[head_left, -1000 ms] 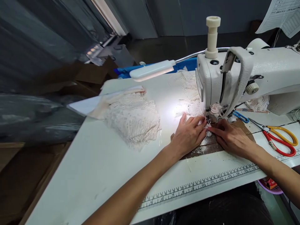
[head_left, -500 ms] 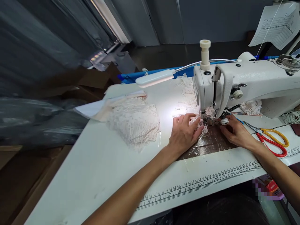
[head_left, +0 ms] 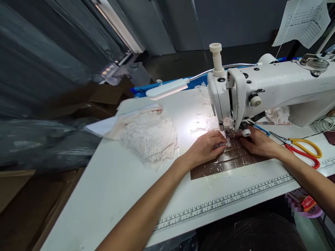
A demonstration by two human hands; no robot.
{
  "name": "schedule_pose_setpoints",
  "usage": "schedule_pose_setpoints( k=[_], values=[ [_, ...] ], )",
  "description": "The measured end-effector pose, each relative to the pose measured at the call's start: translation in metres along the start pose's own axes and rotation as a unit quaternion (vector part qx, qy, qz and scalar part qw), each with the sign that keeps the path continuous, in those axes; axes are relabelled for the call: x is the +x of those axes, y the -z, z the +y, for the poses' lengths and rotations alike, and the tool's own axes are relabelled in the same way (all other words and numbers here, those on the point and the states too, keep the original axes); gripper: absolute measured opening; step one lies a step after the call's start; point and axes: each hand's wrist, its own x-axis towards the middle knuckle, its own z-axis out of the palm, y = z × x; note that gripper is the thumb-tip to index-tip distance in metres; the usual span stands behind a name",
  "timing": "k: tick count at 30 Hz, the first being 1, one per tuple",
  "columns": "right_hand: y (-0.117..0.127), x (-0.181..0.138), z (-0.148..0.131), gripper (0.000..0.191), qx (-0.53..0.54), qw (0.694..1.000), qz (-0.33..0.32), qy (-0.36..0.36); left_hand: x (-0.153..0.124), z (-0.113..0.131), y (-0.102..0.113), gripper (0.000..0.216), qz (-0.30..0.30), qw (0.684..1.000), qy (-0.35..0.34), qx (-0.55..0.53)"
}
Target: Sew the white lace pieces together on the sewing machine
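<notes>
My left hand (head_left: 208,148) is at the left of the needle area, its fingers curled and closed on the edge of a strip of pale pink lace (head_left: 204,122). The strip runs back along the machine's left side, and its front end is near the presser foot (head_left: 230,134). To the right of the foot is my right hand (head_left: 258,142), with bent fingers tucked beside a small white knob (head_left: 246,132). The knob and metal parts partly hide its fingertips, and I cannot make out what they hold. The white sewing machine (head_left: 285,83) stands over both hands.
A heap of white lace (head_left: 150,137) lies left on the white table (head_left: 117,195). Scissors (head_left: 300,146) with red and yellow handles and blue-handled snips (head_left: 261,129) lie on the right. A lamp (head_left: 167,89) hangs low behind. A printed ruler (head_left: 225,205) runs along the front edge.
My left hand's spread fingers have curled and closed on the lace. My right hand stays beside the knob. The whole view has shifted slightly, the machine appearing further left.
</notes>
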Motion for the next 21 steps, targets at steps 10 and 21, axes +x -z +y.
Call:
schedule_pose_setpoints(
  k=[10, 21],
  values=[
    [-0.013, -0.006, 0.010, 0.031, 0.013, 0.999, 0.047, 0.017, -0.003, 0.014, -0.010, 0.015, 0.105, 0.987, 0.117, -0.041],
    [-0.017, -0.008, 0.005, 0.032, -0.012, 0.998, 0.059, 0.030, -0.004, 0.012, -0.019, 0.020, 0.109, 0.977, -0.032, 0.179]
  ],
)
